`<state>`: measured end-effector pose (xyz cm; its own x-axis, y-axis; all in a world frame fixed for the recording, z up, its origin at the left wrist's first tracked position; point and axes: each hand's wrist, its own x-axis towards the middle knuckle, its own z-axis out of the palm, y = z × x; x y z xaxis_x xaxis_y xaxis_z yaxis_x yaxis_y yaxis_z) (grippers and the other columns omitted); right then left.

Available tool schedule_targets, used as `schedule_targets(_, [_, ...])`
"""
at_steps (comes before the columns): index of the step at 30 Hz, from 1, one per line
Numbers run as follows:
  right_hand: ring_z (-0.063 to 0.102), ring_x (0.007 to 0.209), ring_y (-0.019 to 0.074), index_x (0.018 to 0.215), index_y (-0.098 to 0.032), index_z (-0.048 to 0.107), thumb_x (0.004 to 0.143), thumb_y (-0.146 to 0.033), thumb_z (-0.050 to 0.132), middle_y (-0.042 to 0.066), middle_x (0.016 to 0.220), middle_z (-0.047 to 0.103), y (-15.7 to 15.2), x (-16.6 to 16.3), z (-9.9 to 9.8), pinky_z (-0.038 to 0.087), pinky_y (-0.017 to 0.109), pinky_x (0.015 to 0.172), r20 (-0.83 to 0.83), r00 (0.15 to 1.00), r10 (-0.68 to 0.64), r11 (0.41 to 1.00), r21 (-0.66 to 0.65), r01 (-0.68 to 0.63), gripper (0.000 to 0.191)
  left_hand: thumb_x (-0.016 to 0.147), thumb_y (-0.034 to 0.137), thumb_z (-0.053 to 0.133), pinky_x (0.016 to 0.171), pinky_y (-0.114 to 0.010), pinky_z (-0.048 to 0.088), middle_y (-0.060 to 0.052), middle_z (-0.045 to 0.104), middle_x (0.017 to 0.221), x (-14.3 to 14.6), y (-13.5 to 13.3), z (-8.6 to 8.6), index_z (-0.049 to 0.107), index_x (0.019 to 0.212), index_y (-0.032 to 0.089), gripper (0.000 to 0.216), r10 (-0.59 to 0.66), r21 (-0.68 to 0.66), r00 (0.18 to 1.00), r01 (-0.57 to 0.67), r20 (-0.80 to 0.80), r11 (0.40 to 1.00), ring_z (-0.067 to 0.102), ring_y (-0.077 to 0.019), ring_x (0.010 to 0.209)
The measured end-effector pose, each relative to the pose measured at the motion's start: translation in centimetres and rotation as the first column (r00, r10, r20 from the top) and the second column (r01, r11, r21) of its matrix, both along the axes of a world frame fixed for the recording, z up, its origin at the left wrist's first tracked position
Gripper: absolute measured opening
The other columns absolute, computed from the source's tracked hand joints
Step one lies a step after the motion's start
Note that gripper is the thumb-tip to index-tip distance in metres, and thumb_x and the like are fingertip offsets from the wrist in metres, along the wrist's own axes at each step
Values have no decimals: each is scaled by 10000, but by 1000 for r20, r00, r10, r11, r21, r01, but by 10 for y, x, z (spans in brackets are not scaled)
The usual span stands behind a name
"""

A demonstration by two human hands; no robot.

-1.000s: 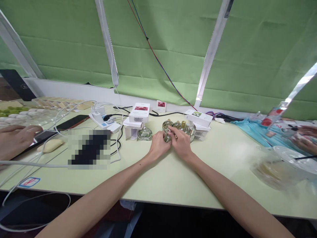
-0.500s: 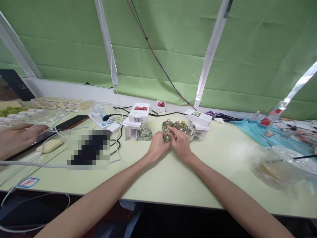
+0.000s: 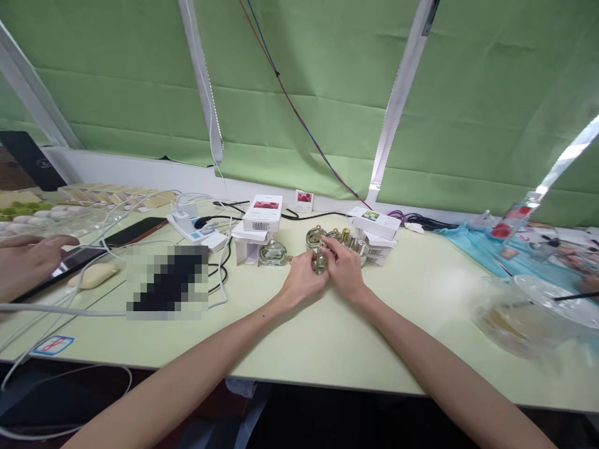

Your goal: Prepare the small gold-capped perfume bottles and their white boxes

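Green sheeting (image 3: 304, 56) fills the background, creased in places. Below it extends a pale table (image 3: 337, 355), on which all work is set out. Blue cloth (image 3: 468, 240) lies toward its right side, with a clear plastic container (image 3: 515, 318) nearer the table's front edge. At the far left, a co-worker's hand (image 3: 28, 265) is over a dark flat device (image 3: 87, 255).

The person's left hand (image 3: 302, 274) and right hand (image 3: 345, 268) meet at mid-table. Behind and to the left of them, a white box with a red picture (image 3: 262, 212) rests on another carton; to the right, a white box with a green picture (image 3: 374, 222) is similarly stacked. One round bottle (image 3: 273, 252) stands upright between the left stack and the left hand. Several gold-topped bottles (image 3: 316, 236) are grouped just behind the right hand.

Smallest item: a slim glass bottle (image 3: 321, 260), between the two hands. Left fingers curl around its side; right fingers bend inward, nearly closed, apparently gripping its upper part, though they obscure the contact.
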<state>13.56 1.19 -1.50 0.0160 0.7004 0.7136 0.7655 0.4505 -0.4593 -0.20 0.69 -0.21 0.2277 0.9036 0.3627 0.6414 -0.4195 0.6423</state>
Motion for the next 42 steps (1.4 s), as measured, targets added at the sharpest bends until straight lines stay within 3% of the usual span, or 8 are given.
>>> schedule_targets(6, [729, 893, 226, 1203, -230, 675, 985, -282, 495, 57, 991, 775, 2, 3, 0, 550, 338, 828, -16, 1000, 15, 1000, 4, -15, 288, 722, 304, 618, 587, -279, 416, 7, 603, 582, -2, -1, 0, 517, 766, 199, 153, -62, -53, 996, 65, 57, 996, 579, -158, 553])
schedule_targets(11, [733, 878, 223, 1201, -236, 668, 979, -261, 499, 50, 1009, 776, 4, 5, 1, 551, 328, 815, -32, 999, 21, 1000, 7, -21, 280, 712, 210, 560, 591, -276, 438, 12, 606, 555, -2, 2, -2, 586, 785, 183, 81, -115, -78, 988, 124, 106, 989, 593, -159, 537])
schedule_targets(21, [733, 891, 231, 1194, -227, 672, 975, -260, 508, 61, 1033, 772, 3, 4, 1, 551, 341, 832, -41, 999, 20, 1000, 10, -19, 276, 728, 158, 515, 592, -263, 457, 41, 584, 532, -3, 9, -8, 538, 744, 201, 51, -118, -50, 979, 127, 164, 991, 560, -131, 458])
schedule_targets(29, [741, 899, 227, 1200, -225, 663, 965, -228, 511, 50, 1019, 776, 1, 4, 3, 563, 343, 837, -109, 992, 66, 997, -19, -69, 280, 732, 224, 562, 609, -265, 433, 20, 600, 677, -1, 7, -5, 498, 742, 203, 68, -53, -59, 988, 62, 147, 996, 565, -134, 589])
schedule_targets(35, [744, 893, 227, 1204, -235, 661, 964, -219, 512, 44, 1004, 776, 1, 3, 2, 567, 342, 830, -124, 989, 78, 997, -19, -81, 283, 717, 265, 630, 754, -324, 483, -49, 624, 966, -1, 8, -7, 500, 910, 200, 241, 45, 12, 992, -47, 114, 999, 618, -189, 817])
schedule_targets(42, [743, 915, 231, 1196, -242, 665, 958, -226, 513, 48, 1042, 770, 3, 4, 1, 571, 357, 853, -145, 983, 108, 994, 0, -109, 283, 745, 243, 624, 877, -368, 516, -121, 562, 1323, -2, 11, -10, 508, 1233, 190, 505, -13, 24, 993, 10, 121, 1000, 642, -230, 998])
